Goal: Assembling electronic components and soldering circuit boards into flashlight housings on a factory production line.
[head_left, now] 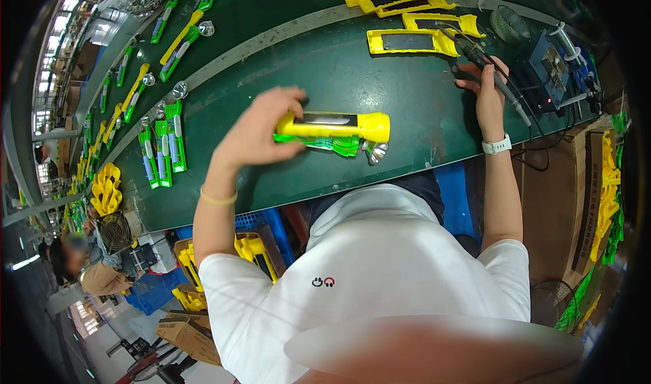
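A yellow flashlight housing half [373,125] with a dark panel lies on the bench in front of me, against a green half [346,145] with a shiny round reflector [376,153] at its right end. My left hand [261,128], slightly blurred, is closed around the left end of the two halves, thumb on the near side and fingers on the far side. At the right, my right hand [487,96] holds a soldering iron [477,55] with a dark handle, its front end pointing to the far left near the yellow housings.
Several yellow housing halves [407,42] lie at the far right. Beside them stand a round holder [510,25] and a blue soldering station [544,71]. Green halves with reflectors [163,147] lie at the left. Boxes of yellow parts [254,255] stand below the bench. Another person [102,272] sits far left.
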{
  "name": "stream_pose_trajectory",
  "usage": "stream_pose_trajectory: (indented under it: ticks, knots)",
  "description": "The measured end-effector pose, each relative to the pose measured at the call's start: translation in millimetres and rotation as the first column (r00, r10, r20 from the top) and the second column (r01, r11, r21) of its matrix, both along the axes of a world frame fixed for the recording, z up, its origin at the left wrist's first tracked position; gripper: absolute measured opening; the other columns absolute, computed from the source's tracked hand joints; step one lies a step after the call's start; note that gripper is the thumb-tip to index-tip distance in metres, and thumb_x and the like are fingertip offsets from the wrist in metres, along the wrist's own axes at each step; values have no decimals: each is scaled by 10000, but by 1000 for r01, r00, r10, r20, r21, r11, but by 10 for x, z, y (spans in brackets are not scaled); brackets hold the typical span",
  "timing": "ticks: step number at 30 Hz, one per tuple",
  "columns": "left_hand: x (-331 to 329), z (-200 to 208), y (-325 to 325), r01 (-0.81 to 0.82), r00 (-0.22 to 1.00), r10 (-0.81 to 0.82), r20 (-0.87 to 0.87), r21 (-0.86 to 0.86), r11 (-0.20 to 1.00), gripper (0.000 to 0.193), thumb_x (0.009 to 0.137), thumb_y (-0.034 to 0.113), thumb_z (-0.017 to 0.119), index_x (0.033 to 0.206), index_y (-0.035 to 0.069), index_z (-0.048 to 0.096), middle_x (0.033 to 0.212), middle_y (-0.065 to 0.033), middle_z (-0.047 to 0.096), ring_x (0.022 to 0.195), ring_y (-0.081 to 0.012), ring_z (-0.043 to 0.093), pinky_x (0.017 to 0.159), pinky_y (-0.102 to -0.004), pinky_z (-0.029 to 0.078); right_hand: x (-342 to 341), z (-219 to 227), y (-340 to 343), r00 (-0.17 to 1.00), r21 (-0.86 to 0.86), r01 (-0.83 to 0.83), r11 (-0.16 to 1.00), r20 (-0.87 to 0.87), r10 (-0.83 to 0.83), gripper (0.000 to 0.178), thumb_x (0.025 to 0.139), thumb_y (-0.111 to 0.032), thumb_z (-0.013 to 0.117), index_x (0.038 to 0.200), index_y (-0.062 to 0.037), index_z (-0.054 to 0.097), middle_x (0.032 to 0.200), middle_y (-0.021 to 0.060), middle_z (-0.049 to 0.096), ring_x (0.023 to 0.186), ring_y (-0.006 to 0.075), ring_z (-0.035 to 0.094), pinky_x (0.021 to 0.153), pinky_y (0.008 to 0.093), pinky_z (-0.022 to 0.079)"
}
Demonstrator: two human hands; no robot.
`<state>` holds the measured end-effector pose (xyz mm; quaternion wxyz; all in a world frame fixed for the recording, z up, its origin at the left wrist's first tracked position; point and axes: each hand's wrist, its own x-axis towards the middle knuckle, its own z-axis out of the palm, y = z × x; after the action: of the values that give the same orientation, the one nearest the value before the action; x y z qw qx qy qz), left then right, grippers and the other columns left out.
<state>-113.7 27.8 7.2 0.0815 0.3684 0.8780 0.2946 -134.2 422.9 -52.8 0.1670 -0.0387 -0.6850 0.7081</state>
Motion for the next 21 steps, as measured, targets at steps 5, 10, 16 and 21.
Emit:
stream_pose_trajectory:
  ticks: [5,10,16,21]
  knots:
    - [305,-310,-55,-120,991,128,-28,197,973,460,621,74,764,943,79,435,1005,-146,549,924,-329,550,816,-375,463,-201,78,-98,988,194,140,971,-91,-124,378,949,-352,456,1178,-55,406,977,106,614,690,93,524,602,211,428]
    - [-488,-312,-477,-371,898,416,-141,262,891,481,628,109,752,989,67,436,987,-124,532,894,-267,554,792,-337,465,-353,-136,61,997,54,-73,996,-3,73,419,965,-355,390,1234,-42,323,1023,162,576,853,216,619,737,318,530]
    - [-2235,-447,-730,-525,847,524,-82,20,851,478,689,266,750,1021,65,471,931,-77,536,888,-212,531,804,-300,423,-33,-139,-942,852,-255,-480,840,94,515,371,972,-345,354,1218,-84,255,1087,132,429,962,232,584,802,385,517]
    - [-3378,-235,-992,-668,718,689,99,-177,723,582,709,530,672,966,12,609,956,-104,631,895,-208,599,776,-337,482,-59,-82,-1109,745,-214,-641,737,57,664,404,946,-340,425,1175,-50,263,1147,194,492,1047,256,563,875,393,471]
